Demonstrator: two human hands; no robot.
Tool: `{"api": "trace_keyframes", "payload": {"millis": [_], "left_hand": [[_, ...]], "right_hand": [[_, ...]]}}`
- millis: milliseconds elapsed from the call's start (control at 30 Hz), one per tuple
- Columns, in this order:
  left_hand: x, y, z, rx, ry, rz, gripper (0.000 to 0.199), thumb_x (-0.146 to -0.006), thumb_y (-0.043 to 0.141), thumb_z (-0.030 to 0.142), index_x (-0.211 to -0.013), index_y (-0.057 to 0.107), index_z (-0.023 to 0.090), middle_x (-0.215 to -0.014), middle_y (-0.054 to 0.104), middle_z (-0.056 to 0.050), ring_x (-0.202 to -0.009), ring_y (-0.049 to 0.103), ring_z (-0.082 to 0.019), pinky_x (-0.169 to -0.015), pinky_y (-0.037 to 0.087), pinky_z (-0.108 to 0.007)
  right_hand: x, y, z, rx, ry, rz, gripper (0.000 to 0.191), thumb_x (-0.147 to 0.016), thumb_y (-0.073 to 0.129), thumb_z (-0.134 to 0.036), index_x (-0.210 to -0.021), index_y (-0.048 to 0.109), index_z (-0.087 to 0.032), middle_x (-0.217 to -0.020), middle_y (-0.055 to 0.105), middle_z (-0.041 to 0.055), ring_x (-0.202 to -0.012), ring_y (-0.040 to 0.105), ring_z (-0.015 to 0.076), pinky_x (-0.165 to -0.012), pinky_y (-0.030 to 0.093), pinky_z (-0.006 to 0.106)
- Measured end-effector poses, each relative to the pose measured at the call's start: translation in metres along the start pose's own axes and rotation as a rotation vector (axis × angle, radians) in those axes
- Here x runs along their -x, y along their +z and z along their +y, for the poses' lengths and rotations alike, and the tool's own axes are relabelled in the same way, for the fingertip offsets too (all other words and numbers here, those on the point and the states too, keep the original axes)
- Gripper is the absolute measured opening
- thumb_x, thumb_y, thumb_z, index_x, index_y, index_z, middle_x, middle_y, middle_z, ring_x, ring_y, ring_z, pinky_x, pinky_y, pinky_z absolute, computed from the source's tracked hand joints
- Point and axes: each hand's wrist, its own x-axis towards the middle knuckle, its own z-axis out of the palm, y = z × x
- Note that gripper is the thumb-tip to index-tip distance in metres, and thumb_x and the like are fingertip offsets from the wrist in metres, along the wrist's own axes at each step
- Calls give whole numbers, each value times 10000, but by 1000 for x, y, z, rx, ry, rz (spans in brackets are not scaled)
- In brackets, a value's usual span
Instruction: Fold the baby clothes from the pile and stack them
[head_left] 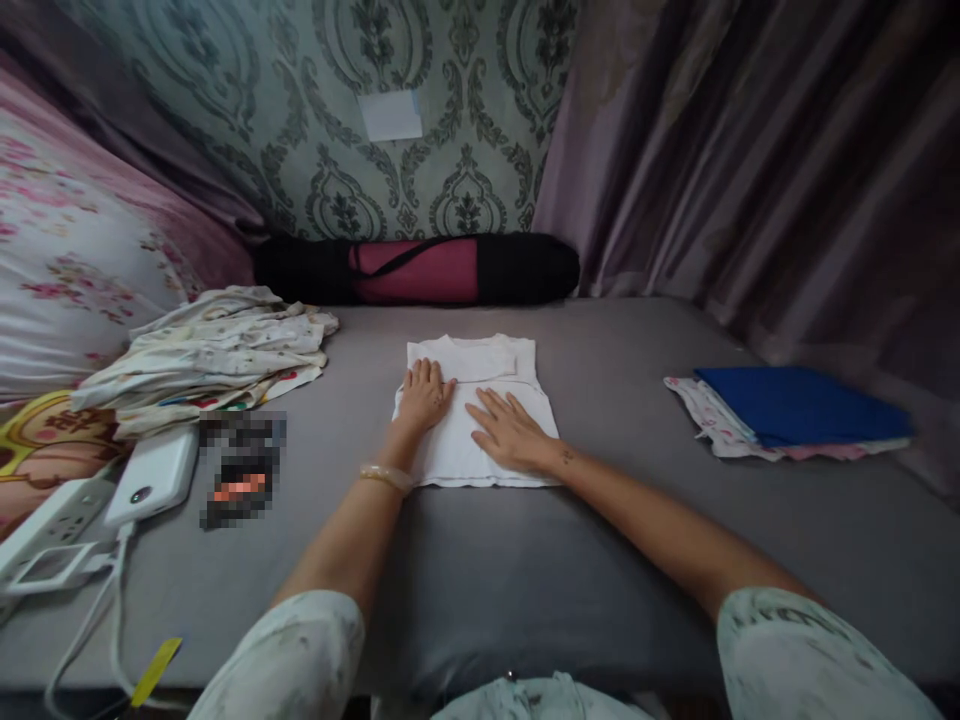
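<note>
A white shirt [450, 455] lies flat in front of me on the grey sheet, with a sleeve folded across its upper part. On its left side rests my left hand [427, 395], fingers stretched out, near the folded sleeve. My right hand [514, 432] is spread flat over the lower right of the cloth. Neither hand grips anything; both press or lie on the fabric. A pale bangle [386, 477] circles my left wrist.
At right sits a folded stack with a blue cloth [802, 405] on top. Rumpled patterned clothes [225, 345] lie at left, near a white power bank [154, 475] and a power strip [56, 520]. A long black and red bag [420, 270] lies along the wall.
</note>
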Motion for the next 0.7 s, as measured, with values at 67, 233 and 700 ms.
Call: {"api": "trace_keyframes", "payload": {"millis": [67, 233, 700], "left_hand": [[9, -4, 4, -20, 32, -28, 606, -966, 313, 432, -1431, 350, 45, -1530, 289, -231, -1453, 190, -310, -1169, 171, -478], [53, -15, 22, 45, 257, -126, 538, -973, 322, 367, -1417, 362, 64, -1519, 319, -221, -1446, 230, -269, -1156, 230, -452], [112, -44, -44, 102, 371, -250, 566, -977, 280, 485, -1474, 343, 222, -1560, 290, -52, -1456, 205, -191, -1194, 171, -409]], "right_hand": [[20, -3, -15, -33, -77, -44, 548, -993, 301, -416, -1494, 329, -197, -1592, 173, 111, -1468, 101, 239, -1181, 39, 475], [50, -11, -34, -193, -251, -139, 487, -991, 319, -337, -1466, 384, -256, -1561, 289, 54, -1457, 168, 190, -1190, 48, 460], [89, -11, 36, -91, 15, -24, 553, -980, 303, -439, -1482, 362, -213, -1571, 241, 43, -1461, 151, 179, -1203, 117, 397]]}}
